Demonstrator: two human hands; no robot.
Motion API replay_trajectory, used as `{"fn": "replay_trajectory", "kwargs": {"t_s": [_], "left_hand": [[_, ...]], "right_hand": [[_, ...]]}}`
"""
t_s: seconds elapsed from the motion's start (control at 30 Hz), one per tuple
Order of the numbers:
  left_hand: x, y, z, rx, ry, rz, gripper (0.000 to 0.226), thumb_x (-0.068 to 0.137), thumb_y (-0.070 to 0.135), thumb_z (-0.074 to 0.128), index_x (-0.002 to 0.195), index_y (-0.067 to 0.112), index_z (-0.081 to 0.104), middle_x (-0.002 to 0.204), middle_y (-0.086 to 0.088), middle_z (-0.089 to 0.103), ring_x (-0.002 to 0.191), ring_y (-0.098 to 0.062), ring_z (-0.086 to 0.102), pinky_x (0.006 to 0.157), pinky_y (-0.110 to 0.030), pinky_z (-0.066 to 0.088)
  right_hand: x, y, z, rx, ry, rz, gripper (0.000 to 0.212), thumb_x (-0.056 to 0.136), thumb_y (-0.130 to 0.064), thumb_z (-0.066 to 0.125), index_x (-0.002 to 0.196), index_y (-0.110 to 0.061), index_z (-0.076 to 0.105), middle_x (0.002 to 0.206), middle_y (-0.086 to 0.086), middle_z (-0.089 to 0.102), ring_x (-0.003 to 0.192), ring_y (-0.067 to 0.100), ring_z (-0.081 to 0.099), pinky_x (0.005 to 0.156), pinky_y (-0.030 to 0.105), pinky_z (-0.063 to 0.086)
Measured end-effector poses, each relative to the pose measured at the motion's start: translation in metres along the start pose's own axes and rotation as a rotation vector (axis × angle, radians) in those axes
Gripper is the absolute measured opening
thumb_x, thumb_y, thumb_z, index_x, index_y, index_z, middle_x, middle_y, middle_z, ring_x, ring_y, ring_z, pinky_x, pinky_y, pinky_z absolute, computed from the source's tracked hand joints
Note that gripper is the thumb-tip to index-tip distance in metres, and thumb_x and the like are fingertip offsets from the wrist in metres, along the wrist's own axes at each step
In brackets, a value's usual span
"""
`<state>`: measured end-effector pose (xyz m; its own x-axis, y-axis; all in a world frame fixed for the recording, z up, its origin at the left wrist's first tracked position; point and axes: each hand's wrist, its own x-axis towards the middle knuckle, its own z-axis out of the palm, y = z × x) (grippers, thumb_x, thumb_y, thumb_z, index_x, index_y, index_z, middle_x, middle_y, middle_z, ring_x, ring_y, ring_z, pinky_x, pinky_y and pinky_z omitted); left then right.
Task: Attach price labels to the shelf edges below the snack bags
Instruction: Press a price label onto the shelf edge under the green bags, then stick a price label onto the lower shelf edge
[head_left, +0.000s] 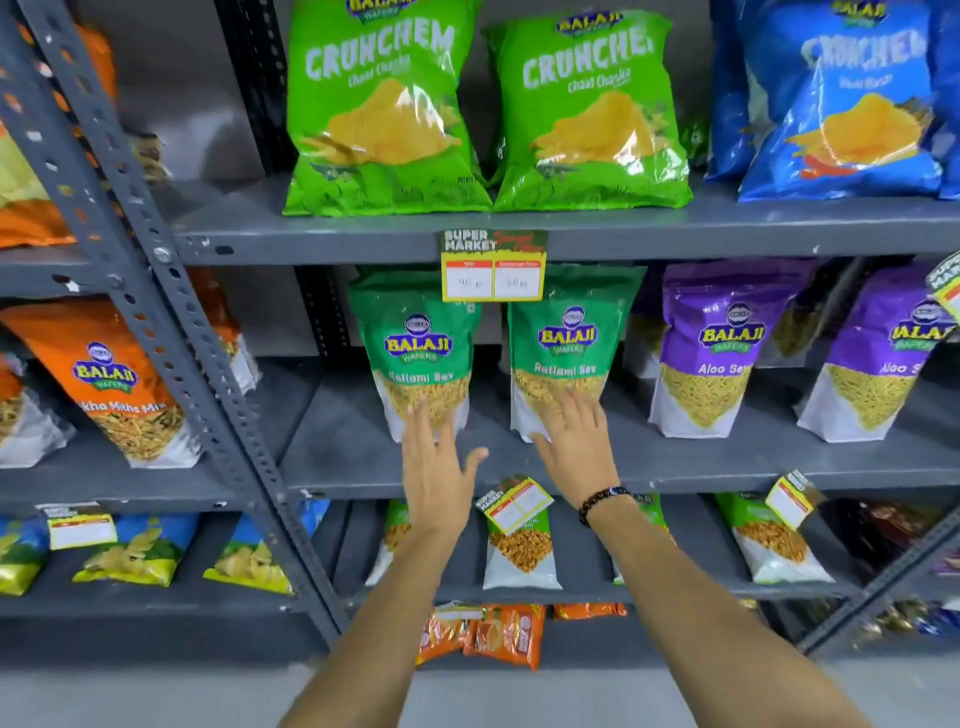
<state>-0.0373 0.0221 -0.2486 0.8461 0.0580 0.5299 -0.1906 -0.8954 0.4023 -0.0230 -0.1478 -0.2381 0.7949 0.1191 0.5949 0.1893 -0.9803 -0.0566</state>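
Observation:
Two green Ratlami Sev bags stand on the middle grey shelf (701, 467). My left hand (434, 462) is open, fingers spread, its fingertips against the bottom of the left bag (421, 353). My right hand (576, 441), with a bead bracelet at the wrist, is open and rests on the lower part of the right bag (566, 343). A yellow price label (493, 266) hangs from the upper shelf edge, below two green Crunchem bags (382, 109). Another label (514, 503) hangs tilted from the middle shelf edge between my wrists.
Purple Aloo Sev bags (711, 348) stand to the right, blue Crunchem bags (841, 98) above them. Orange mix bags (119, 379) fill the left bay behind a perforated upright (171, 312). More labels hang at the lower left (80, 525) and right (789, 499).

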Motion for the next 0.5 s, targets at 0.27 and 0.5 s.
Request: {"fn": "replay_trajectory", "kwargs": {"t_s": [0.27,0.5], "left_hand": [[-0.051,-0.042,0.076,0.136,-0.389,-0.044,0.035,0.065,0.031,0.085,0.086,0.005,0.074,0.144,-0.033,0.036,0.132,-0.052,0.033,0.106,-0.061,0.032],[-0.043,-0.051,0.105,0.083,-0.386,-0.102,0.024,0.076,0.023,0.077,0.078,0.0,0.071,0.152,-0.03,0.019,0.14,-0.048,0.016,0.115,-0.055,0.018]], "right_hand": [[-0.03,0.004,0.05,-0.165,-0.369,-0.135,0.037,0.057,-0.016,0.085,0.09,-0.02,0.07,0.116,0.019,0.066,0.109,0.037,0.061,0.087,0.056,0.052],[-0.02,-0.007,0.069,-0.19,-0.405,-0.228,0.014,0.056,-0.017,0.083,0.058,-0.019,0.069,0.114,0.017,0.067,0.11,0.035,0.06,0.09,0.054,0.051]]}}
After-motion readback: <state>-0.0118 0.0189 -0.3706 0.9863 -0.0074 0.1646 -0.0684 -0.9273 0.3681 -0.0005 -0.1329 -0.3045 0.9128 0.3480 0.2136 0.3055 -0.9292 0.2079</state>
